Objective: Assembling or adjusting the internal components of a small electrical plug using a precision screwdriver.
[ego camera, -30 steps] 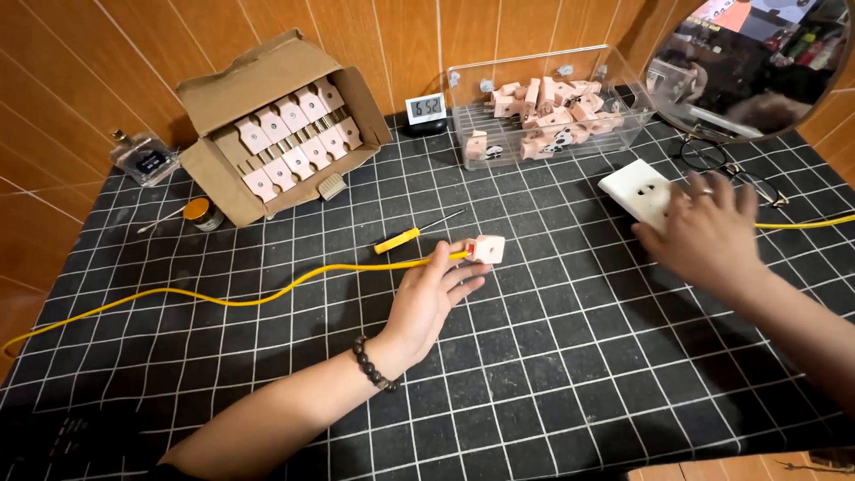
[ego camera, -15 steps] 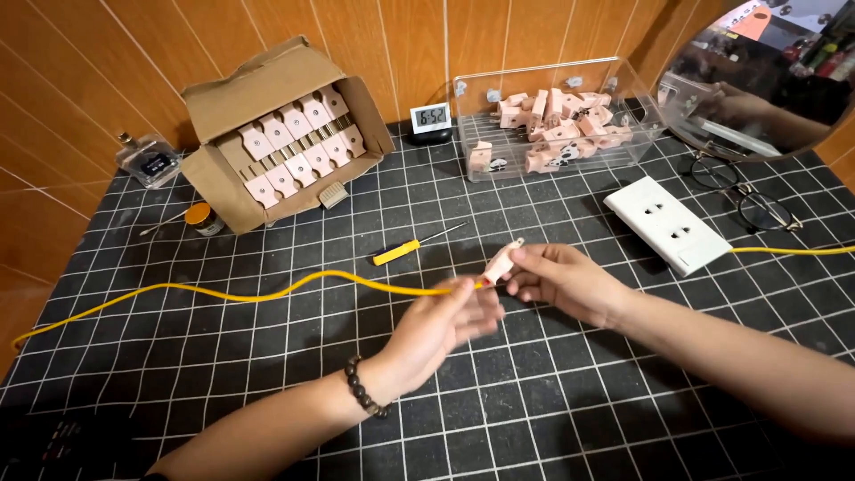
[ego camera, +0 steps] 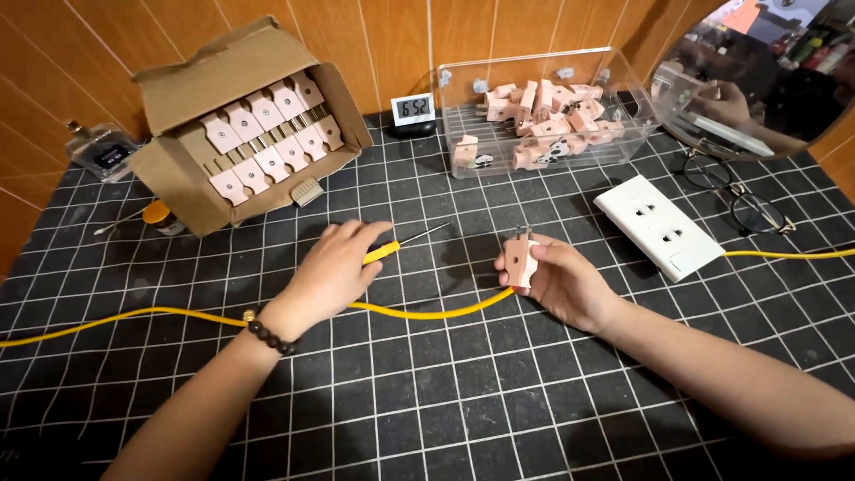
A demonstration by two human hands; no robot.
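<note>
My right hand [ego camera: 561, 281] grips a pink plug [ego camera: 525, 264] with its metal prongs pointing up. A yellow cable [ego camera: 419, 312] runs from the plug leftward across the black gridded mat [ego camera: 445, 401]. My left hand [ego camera: 334, 267] lies flat over the yellow handle of a screwdriver [ego camera: 401, 245], whose thin metal shaft sticks out to the right; whether the fingers close on it cannot be told.
An open cardboard box [ego camera: 240, 125] of pink plugs stands back left. A clear plastic bin [ego camera: 543, 111] holds several more plugs. A white socket strip [ego camera: 659, 227], glasses [ego camera: 744, 200], a small digital clock [ego camera: 413, 109] and a round mirror [ego camera: 766, 67] lie at the right and back.
My right hand took the plug from my left hand and holds it alone. My left hand moved left and down onto the screwdriver on the mat.
</note>
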